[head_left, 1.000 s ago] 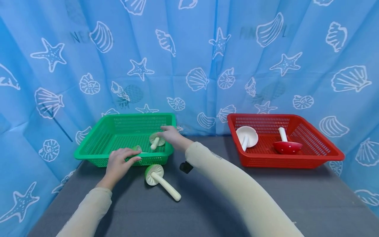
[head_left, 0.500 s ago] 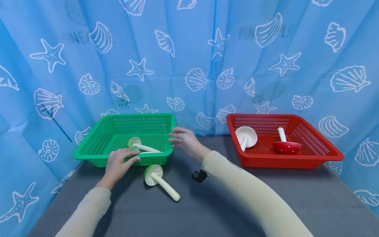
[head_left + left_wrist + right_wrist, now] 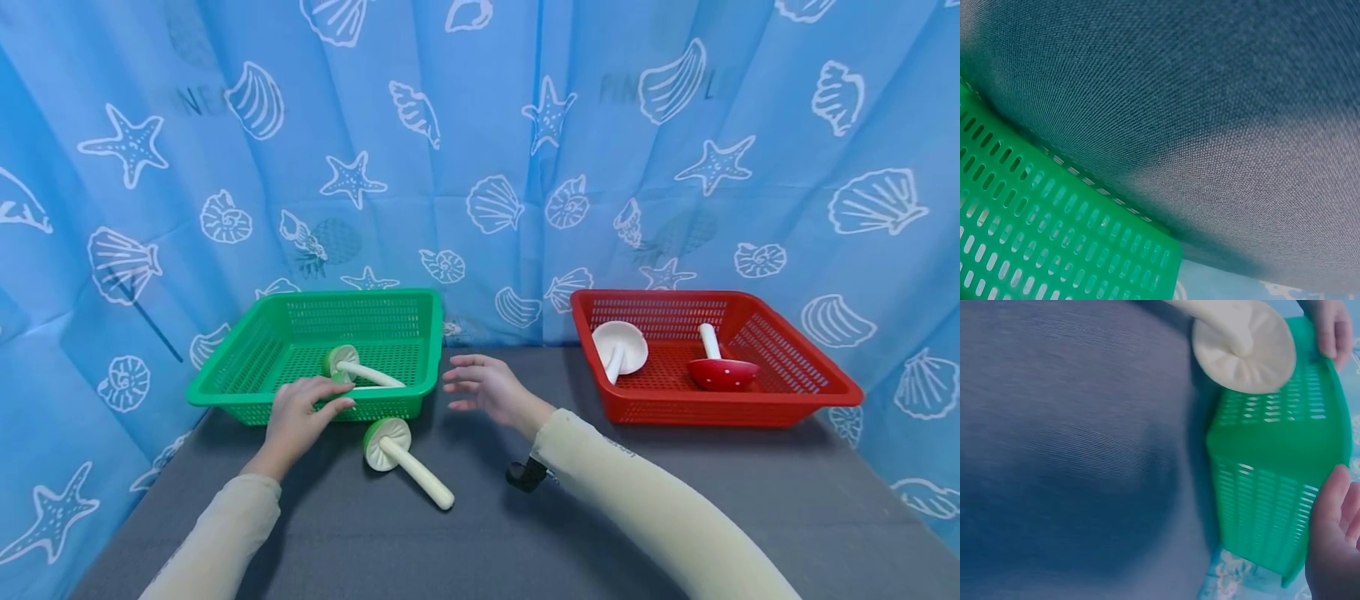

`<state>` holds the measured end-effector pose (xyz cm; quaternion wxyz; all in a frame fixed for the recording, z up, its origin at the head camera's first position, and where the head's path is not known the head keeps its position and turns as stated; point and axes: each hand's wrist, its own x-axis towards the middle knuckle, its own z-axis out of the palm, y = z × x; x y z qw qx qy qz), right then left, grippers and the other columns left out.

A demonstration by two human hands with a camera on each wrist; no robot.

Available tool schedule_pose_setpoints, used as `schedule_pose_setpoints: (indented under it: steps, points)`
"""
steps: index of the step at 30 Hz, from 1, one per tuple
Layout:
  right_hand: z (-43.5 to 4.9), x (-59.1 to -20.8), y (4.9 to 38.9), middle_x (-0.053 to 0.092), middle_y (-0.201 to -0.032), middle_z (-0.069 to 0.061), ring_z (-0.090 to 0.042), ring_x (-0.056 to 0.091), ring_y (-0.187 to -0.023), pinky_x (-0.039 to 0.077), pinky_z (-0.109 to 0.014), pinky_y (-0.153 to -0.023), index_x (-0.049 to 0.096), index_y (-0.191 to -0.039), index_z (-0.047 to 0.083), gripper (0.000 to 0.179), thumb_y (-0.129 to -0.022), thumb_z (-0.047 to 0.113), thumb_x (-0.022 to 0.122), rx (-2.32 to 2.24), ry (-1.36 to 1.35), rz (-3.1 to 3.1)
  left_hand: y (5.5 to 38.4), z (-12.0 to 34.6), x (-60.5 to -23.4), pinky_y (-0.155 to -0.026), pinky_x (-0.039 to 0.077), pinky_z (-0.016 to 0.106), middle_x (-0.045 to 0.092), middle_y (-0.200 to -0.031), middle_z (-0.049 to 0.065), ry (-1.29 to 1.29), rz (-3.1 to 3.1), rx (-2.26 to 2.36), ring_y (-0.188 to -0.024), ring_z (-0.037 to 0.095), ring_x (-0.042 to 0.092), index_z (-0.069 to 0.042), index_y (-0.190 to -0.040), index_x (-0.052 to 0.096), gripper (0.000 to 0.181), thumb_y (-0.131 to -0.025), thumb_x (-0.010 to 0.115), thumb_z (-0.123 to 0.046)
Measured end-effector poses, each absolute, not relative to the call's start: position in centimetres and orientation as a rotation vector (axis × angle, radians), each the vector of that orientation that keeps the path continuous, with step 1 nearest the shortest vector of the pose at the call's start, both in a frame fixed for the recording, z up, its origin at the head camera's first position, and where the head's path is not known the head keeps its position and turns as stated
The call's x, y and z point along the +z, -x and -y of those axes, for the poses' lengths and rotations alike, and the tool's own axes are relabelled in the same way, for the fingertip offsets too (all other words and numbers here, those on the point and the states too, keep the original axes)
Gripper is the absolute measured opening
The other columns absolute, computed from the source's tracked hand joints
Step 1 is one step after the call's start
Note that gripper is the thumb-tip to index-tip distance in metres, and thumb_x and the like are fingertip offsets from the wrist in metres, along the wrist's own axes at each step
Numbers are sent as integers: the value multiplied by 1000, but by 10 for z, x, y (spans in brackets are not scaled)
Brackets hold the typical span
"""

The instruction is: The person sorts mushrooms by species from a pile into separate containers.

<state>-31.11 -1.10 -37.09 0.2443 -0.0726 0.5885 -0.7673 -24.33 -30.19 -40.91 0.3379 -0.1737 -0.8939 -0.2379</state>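
My left hand (image 3: 300, 408) holds the front rim of the green plastic basket (image 3: 255, 410); its fingers go over the edge and the thumb is on the near side. Inside lies a toy mushroom (image 3: 369, 374) with a green cap and cream stem. Part of another pale stem shows beside it, mostly hidden by the front wall. My right hand (image 3: 491, 390) hovers to the right of the basket, fingers loosely spread and holding nothing. On the table in front of the basket lies another green-capped toy mushroom (image 3: 416, 473), stem toward me.
At the right stands a red plastic basket (image 3: 735, 412). It contains a toy mushroom with its white underside (image 3: 621, 346) showing and a red-capped, white-dotted mushroom (image 3: 722, 374). A blue shell-print curtain (image 3: 465, 125) hangs behind the grey table (image 3: 360, 550).
My right hand has let go of the mushroom in the green basket and drawn back to the right, out of the basket. That mushroom has tipped over. The left hand stays put.
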Motion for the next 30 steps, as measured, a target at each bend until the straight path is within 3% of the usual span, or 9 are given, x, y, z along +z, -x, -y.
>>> schedule_pose_setpoints:
  steps: [8,14,21,27,30]
  points:
    - [13,-393,296,65,-104,-15,-16,64,-82,55,-44,-79,45,-133,-7,37,-98,2,52,-1926,234,-1623,243,304,-411,-79,37,51,71,-94,6,431,2368,-635,-90,31,61,-10,-104,77,25,-78,79,-11]
    - [18,-405,289,55,-129,-27,-29,62,-107,51,-51,-86,37,-142,-9,47,-98,3,52,-1750,299,-1622,244,304,-411,-80,37,51,70,-95,7,422,2387,-631,-92,31,61,-10,-104,77,25,-79,79,-12]
    - [22,-412,289,58,-128,-23,-37,55,-120,49,-52,-90,38,-144,-6,49,-98,2,53,-1627,325,-1599,244,303,-409,-80,36,49,70,-94,6,421,2387,-639,-91,30,60,-10,-104,77,25,-80,78,-12]
    - [30,-416,289,60,-126,-19,-34,57,-116,52,-43,-81,43,-143,-2,48,-96,-2,54,-1471,350,-1571,242,301,-409,-80,37,50,70,-94,6,420,2388,-635,-90,30,61,-10,-104,77,25,-80,78,-12]
    - [35,-417,286,61,-118,-15,-28,61,-107,51,-37,-76,44,-143,-1,49,-95,-3,56,-1423,358,-1579,242,302,-409,-79,37,50,70,-94,6,418,2387,-637,-91,31,61,-10,-104,77,25,-80,78,-12]
